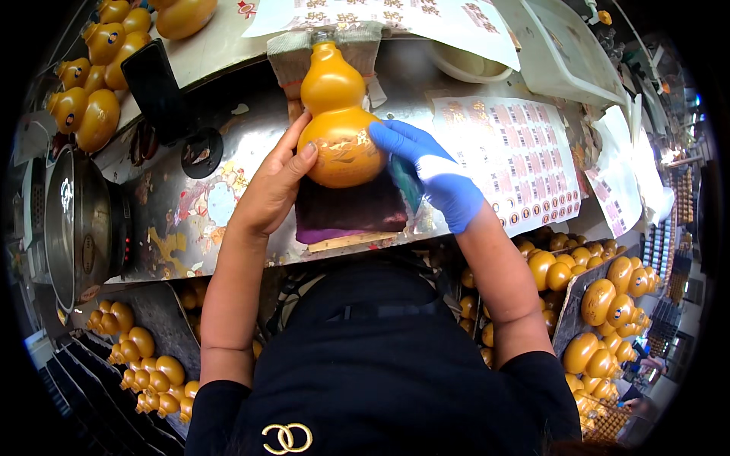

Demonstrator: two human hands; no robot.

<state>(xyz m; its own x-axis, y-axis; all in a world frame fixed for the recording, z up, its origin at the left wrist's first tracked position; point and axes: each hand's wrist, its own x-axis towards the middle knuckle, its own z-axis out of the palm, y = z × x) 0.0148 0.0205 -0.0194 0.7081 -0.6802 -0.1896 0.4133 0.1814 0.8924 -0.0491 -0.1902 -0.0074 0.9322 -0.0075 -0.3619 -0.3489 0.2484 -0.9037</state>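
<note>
Head view showed a glossy orange gourd-shaped plastic bottle lying on the scratched metal bench, its narrow neck pointing away from the person and its wide lower bulb resting over a dark purple cloth pad. The bare left hand was open, its fingers curved against the left side of the lower bulb, with the thumb touching the bottle's surface. The right hand, covered by a blue disposable glove, pressed against the right side of the same bulb with extended fingers; whether it also pinched the teal object just beneath it could not be determined. Gold-coloured markings appeared on the bulb between the two hands. The neck of the bottle lay against a grey padded block at the far edge of the bench. White sheets of printed decals lay to the right of the bottle, close to the gloved hand. More orange gourd bottles were grouped at the upper left of the bench, and others filled trays below the bench on both sides. A round metal pot stood at the far left.
</note>
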